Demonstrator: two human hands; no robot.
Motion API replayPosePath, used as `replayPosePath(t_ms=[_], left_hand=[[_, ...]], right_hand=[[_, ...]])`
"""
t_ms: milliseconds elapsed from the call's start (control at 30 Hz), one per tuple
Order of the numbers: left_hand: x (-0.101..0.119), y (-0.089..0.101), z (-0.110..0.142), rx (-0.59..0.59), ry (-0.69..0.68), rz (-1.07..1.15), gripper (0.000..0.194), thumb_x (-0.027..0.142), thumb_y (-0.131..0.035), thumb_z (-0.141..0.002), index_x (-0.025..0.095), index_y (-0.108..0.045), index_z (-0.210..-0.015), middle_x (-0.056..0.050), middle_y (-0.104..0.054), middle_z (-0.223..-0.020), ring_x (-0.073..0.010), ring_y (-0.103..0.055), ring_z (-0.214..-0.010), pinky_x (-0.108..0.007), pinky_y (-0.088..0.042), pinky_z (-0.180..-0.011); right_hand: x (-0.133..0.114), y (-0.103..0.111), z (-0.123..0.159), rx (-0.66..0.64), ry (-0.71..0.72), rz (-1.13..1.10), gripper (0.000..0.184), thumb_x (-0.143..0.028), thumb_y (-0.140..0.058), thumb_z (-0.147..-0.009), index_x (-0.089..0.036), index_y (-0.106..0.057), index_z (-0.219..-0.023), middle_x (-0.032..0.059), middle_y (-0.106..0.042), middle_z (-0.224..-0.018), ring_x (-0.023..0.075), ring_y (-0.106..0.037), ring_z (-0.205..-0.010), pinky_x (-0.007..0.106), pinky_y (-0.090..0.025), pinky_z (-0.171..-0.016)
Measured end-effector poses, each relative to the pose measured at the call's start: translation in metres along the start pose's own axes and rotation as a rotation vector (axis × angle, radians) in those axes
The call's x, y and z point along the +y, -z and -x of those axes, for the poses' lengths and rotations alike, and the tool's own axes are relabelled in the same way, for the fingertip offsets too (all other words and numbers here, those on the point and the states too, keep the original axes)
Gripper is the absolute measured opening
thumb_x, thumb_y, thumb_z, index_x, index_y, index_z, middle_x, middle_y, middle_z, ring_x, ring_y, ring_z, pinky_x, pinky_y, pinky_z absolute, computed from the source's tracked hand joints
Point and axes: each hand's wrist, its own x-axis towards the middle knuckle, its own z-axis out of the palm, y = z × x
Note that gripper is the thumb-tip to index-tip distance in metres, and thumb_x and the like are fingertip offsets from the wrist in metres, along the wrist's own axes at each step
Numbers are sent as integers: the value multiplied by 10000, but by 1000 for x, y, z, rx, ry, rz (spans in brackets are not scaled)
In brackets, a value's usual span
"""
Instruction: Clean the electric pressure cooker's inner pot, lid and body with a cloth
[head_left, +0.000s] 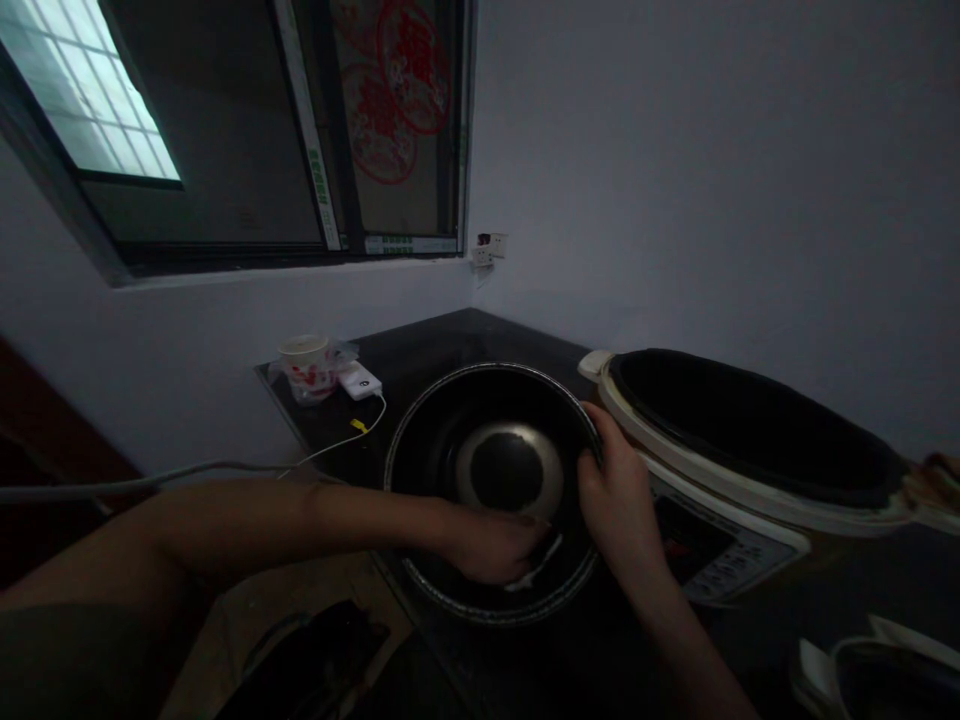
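Note:
A round, dark cooker inner pot (427,425) with a shiny rim sits tilted on the black counter, its opening facing me. My left hand (495,545) reaches inside against the lower wall. Its fingers are closed on a thin white cloth (534,572), of which only an edge shows; whether it is cloth or paper is unclear. My right hand (619,490) grips the pot's right rim, thumb towards the inside and fingers partly hidden behind it. Just right of that hand stands the large cooker body (720,500) with a dark open top and a front control panel.
A paper cup (306,365) in a plastic bag and a white device (360,380) with a cable (330,450) stand at the counter's left edge. Another pale-handled appliance (832,665) is at lower right. Sockets (489,248) sit on the wall beside the window (225,140).

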Motion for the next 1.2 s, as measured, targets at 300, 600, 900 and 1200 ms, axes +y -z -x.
replayPosePath(t_ms=[300,600,900,1200], left_hand=[[37,17,56,162,37,548,464,410,-486,-906,124,-443,-1271,-148,-585,-1228,-238,-589,-1079,-364,-478,-931],[36,-9,81,289,107,271,325,206,-534,-865,194,-485,-1186,-82,-614,-1186,-223,-599,-1059,-368,-493,-909],[29,-16,95,395,64,199,313,123,-453,-838,192,-515,-1136,-62,-691,-1049,-220,-669,-922,-309,-501,-777],[22,-16,105,406,78,178,325,139,-471,-841,228,-506,-1152,-32,-705,-1014,-183,-677,-876,-266,-481,-718]], right_hand=[[12,-2,-6,24,-47,-73,461,-108,-397,-726,-166,-594,-1138,105,-672,-1069,246,-599,-1057,446,-413,-989],[16,-2,-9,-14,-106,-172,495,-101,-415,-661,-159,-618,-1109,95,-681,-1089,237,-608,-1054,447,-418,-994],[25,-1,-12,-233,-191,-356,556,-82,-447,-644,-181,-603,-1169,71,-661,-1165,205,-595,-1106,401,-434,-991],[39,-24,-7,-303,-300,-438,570,-75,-433,-619,-169,-616,-1150,73,-669,-1155,223,-588,-1131,417,-482,-934]])
